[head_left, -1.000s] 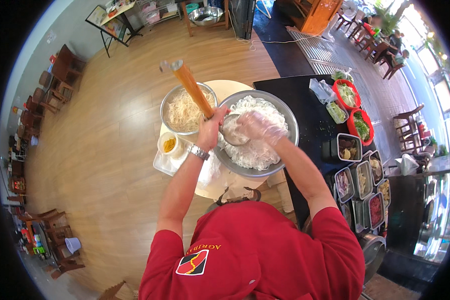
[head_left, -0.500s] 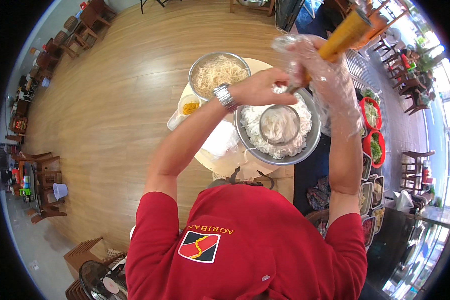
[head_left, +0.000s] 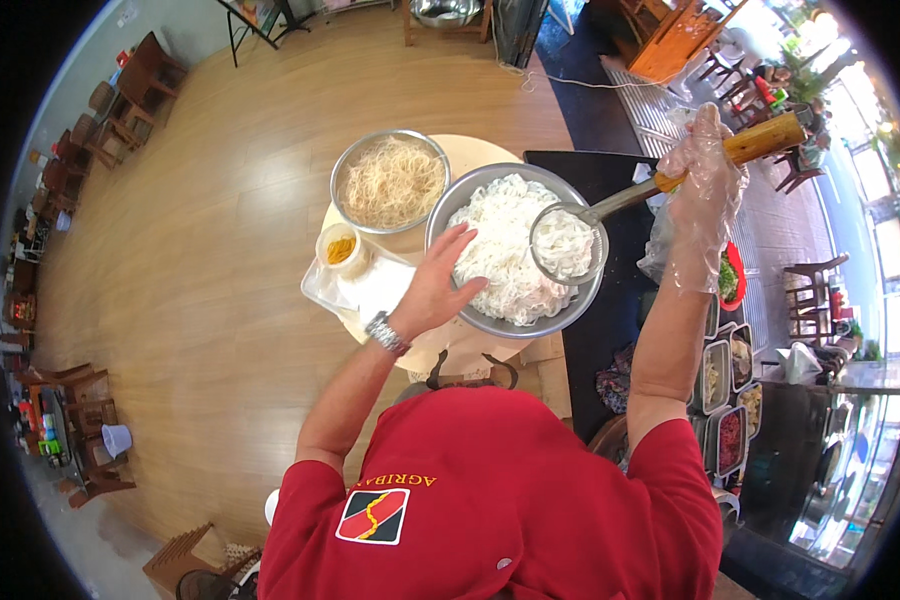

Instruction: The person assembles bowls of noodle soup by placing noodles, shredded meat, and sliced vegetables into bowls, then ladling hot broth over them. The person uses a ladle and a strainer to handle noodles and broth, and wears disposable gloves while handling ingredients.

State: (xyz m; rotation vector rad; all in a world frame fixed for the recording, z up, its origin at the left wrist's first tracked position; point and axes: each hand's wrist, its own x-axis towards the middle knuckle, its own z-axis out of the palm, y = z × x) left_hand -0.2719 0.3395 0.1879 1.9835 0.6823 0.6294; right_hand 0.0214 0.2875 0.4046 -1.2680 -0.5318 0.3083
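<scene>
My right hand, in a clear plastic glove, grips the wooden handle of a wire noodle strainer. The strainer's round basket holds a clump of white noodles and sits over the right side of a large metal bowl. Whether it rests on the heap or hovers just above is hard to tell. More white noodles fill the bowl. My bare left hand, a metal watch at its wrist, reaches over the bowl's left rim with its fingers spread, holding nothing.
A second metal bowl of thin beige noodles and a white tub with something yellow stand on the round table. A white plastic bag lies nearby. Along the right are a black table, a red basket of greens and several food trays.
My right hand has swung right and lowered, so the strainer's handle now slants out to the right. The left hand has left the handle's side and moved to the bowl's left rim.
</scene>
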